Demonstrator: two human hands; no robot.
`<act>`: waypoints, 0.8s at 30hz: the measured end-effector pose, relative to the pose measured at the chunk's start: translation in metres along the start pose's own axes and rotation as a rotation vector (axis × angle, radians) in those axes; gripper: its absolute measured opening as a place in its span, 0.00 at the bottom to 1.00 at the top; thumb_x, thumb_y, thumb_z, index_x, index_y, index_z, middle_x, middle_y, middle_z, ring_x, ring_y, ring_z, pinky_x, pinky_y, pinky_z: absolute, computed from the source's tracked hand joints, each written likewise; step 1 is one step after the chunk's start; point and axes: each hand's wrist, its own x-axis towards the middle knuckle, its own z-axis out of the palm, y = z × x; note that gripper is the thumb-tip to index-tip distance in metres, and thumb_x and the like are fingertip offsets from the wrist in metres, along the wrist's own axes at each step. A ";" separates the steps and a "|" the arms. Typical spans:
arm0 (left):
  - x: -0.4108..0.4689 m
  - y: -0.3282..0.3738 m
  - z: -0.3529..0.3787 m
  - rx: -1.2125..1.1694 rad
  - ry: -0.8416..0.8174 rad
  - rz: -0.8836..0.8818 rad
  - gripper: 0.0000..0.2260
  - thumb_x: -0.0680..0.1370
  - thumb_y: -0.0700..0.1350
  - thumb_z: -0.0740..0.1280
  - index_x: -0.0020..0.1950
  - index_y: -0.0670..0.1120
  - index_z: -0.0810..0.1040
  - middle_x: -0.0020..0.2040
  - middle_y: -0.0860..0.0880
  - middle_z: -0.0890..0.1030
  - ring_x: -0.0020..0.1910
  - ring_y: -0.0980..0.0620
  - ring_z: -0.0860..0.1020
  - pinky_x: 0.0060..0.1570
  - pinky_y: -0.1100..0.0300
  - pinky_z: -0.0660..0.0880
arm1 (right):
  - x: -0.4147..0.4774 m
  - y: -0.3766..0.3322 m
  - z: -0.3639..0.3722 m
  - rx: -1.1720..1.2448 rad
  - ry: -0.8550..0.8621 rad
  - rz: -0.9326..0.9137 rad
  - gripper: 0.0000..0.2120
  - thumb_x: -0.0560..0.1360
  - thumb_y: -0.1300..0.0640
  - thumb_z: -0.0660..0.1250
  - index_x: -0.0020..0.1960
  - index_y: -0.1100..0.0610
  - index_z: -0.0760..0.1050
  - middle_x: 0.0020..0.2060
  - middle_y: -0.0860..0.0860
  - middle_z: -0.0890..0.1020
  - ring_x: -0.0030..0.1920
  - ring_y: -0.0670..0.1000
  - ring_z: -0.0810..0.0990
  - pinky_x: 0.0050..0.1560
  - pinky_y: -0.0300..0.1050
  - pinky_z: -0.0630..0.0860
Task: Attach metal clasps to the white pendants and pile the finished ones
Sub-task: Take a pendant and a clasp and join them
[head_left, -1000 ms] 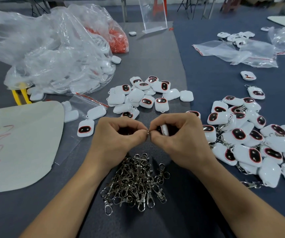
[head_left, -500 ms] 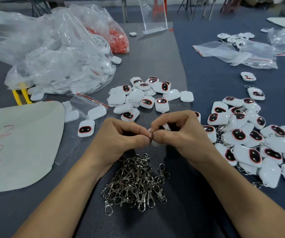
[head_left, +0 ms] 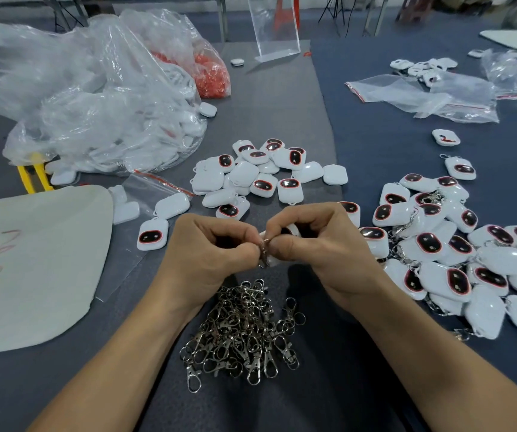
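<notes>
Worktop (head_left: 282, 98), grey mat on the left, blue cloth on the right. Big clear plastic bag (head_left: 95, 98) at far left, crumpled, stuffed with white pendants. Pale sheet (head_left: 33, 269) with red scribbles lies flat at the near left edge. Finished pile (head_left: 456, 244) on the blue cloth at right: white pendants with dark red-rimmed windows, metal clasps showing between them. Flat clear bags (head_left: 422, 95) lie far right, well apart from the hands. Loose pendants (head_left: 260, 176) sit in a group on the mat just beyond the hands, some face up, some face down. Clasp heap (head_left: 241, 332), a tangle of silver swivel clasps, lies near the body between the forearms. Left hand (head_left: 207, 254) and right hand (head_left: 322, 247) meet above the mat at centre, both with fingers curled tight. The right hand grips a white pendant (head_left: 290, 229), mostly hidden by the fingers. The left hand pinches a metal clasp (head_left: 264, 251) between thumb and forefinger, right against the pendant's edge, with the right thumb touching it too.
</notes>
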 end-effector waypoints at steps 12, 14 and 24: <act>0.004 -0.005 -0.001 -0.028 0.094 0.025 0.05 0.60 0.48 0.73 0.33 0.50 0.86 0.30 0.52 0.82 0.30 0.58 0.74 0.32 0.68 0.70 | 0.001 0.003 0.004 -0.001 0.070 -0.001 0.07 0.69 0.64 0.74 0.39 0.53 0.85 0.38 0.65 0.82 0.40 0.57 0.76 0.44 0.53 0.73; 0.004 -0.007 -0.002 0.063 0.229 0.058 0.05 0.61 0.48 0.73 0.34 0.56 0.86 0.31 0.56 0.83 0.30 0.62 0.75 0.33 0.70 0.71 | 0.002 0.006 0.004 -0.028 0.145 0.045 0.07 0.70 0.63 0.74 0.40 0.51 0.85 0.36 0.55 0.84 0.38 0.51 0.76 0.39 0.43 0.74; 0.005 -0.014 0.000 1.076 -0.008 0.369 0.03 0.67 0.46 0.77 0.37 0.50 0.85 0.32 0.56 0.78 0.35 0.51 0.77 0.36 0.62 0.70 | 0.006 0.012 -0.009 -0.249 0.279 0.157 0.14 0.80 0.62 0.67 0.55 0.42 0.77 0.31 0.49 0.76 0.34 0.48 0.72 0.36 0.46 0.71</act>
